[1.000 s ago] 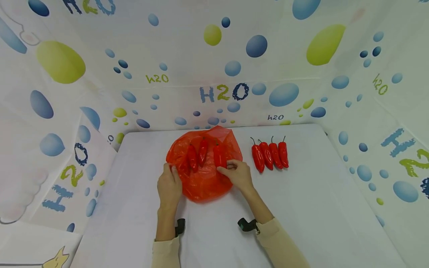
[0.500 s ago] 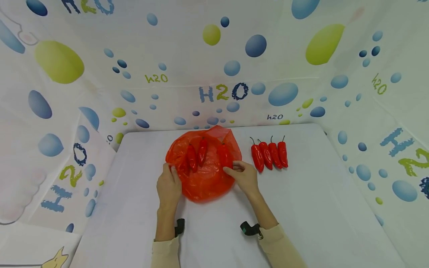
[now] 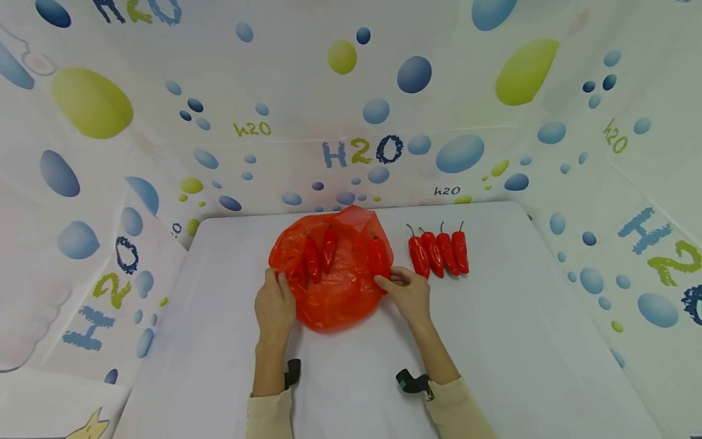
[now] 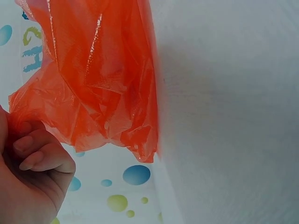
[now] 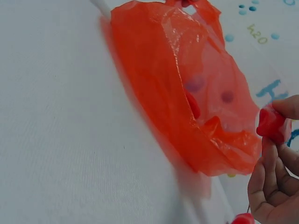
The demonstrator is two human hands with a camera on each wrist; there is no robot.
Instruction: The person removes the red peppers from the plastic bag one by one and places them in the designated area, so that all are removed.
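Observation:
An orange-red plastic bag (image 3: 334, 305) lies spread with its mouth facing up. My left hand (image 3: 274, 305) pinches the bag's left rim; in the left wrist view its fingers (image 4: 44, 154) curl at a gathered fold. Two red chili peppers (image 3: 311, 259) lie inside the bag, side by side. At the bag's right side, my right hand (image 3: 408, 296) pinches another red chili pepper (image 3: 378, 256) by its lower end, between thumb and fingers. The right wrist view shows that pepper's blunt end (image 5: 272, 125) just beside the bag's rim (image 5: 177, 70).
Several more red chili peppers (image 3: 433, 253) lie in a row to the right of the bag, stems pointing away. The white table (image 3: 521, 335) runs back to a printed curtain (image 3: 307, 79) that also hangs at both sides.
My right hand has moved rightward with the chili pepper, from nearer the bag's middle to its right side. The left hand keeps its place at the bag's rim.

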